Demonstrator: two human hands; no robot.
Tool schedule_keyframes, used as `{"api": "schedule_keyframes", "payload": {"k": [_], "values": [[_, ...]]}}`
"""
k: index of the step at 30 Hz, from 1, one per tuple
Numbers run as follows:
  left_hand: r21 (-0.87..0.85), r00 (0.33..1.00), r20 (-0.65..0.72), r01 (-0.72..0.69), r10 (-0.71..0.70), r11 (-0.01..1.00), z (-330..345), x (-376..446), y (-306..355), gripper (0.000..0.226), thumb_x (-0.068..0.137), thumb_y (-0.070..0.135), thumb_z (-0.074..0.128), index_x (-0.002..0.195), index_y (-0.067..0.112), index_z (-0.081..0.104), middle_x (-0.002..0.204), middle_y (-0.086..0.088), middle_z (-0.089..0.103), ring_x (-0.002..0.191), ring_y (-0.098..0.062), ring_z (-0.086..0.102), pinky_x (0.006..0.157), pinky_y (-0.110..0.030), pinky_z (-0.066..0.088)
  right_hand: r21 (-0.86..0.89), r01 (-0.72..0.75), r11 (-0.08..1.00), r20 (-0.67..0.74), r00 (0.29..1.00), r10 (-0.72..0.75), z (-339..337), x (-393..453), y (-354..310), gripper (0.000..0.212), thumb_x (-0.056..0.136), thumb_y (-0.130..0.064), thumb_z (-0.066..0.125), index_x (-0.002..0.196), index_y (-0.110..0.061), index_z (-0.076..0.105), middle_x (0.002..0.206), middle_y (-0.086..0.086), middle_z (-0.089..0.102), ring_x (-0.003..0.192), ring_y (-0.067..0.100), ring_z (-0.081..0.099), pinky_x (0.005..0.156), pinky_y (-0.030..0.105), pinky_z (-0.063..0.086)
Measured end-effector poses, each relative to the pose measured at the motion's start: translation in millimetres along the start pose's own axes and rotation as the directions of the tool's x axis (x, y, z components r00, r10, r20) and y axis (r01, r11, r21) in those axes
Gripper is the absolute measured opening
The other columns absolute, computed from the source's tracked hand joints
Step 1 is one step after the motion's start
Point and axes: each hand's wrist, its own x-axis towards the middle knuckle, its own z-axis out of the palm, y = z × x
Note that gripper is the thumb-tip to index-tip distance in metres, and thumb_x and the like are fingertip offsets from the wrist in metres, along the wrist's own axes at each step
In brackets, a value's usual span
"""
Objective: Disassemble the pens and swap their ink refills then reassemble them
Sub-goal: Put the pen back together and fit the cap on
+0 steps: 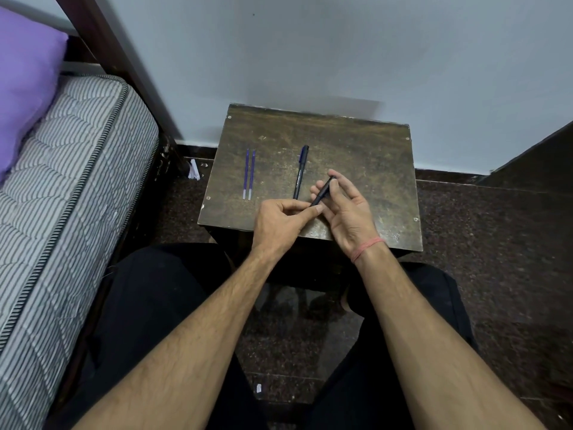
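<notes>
Two blue ink refills (249, 174) lie side by side on the left of a small dark wooden table (356, 156). A black pen (300, 172) with its cap on lies in the middle of the table, pointing away from me. Over the table's near edge, both hands hold a second black pen barrel (324, 191). My right hand (347, 212) holds the barrel between thumb and fingers, palm turned left. My left hand (282, 221) pinches the barrel's lower end with thumb and forefinger. What sits at that end is hidden by the fingers.
A striped mattress (62, 181) with a purple pillow (24, 82) stands to the left. A pale wall rises behind the table. The floor is dark speckled stone (496, 243). My legs in black trousers are below the table's near edge.
</notes>
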Motion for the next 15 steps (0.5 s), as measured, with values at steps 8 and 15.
{"api": "schedule_keyframes", "payload": {"k": [8,15], "values": [[-0.036,0.999,-0.032,0.04,-0.041,0.999,-1,7,0,0.012,0.09,0.025,0.098,0.086,0.027,0.087,0.08,0.002,0.087,0.071,-0.004,0.081,0.077,-0.018,0.065,-0.133,-0.056,0.99,-0.006,0.998,0.056,11,0,4,0.009,0.103,-0.001,0.066,0.109,0.002,0.073,0.089,0.01,0.077,0.089,0.02,0.073,0.088,0.03,0.065],[-0.152,0.993,-0.018,0.109,-0.113,0.982,2,9,-4,0.018,0.096,0.011,0.091,0.11,0.0,0.087,0.099,-0.025,0.087,0.071,-0.015,0.078,0.084,-0.033,0.07,-0.361,-0.019,0.933,-0.004,1.0,0.019,16,3,4,0.009,0.103,-0.008,0.07,0.101,-0.004,0.078,0.089,0.007,0.082,0.078,0.017,0.079,0.079,0.029,0.067]]}}
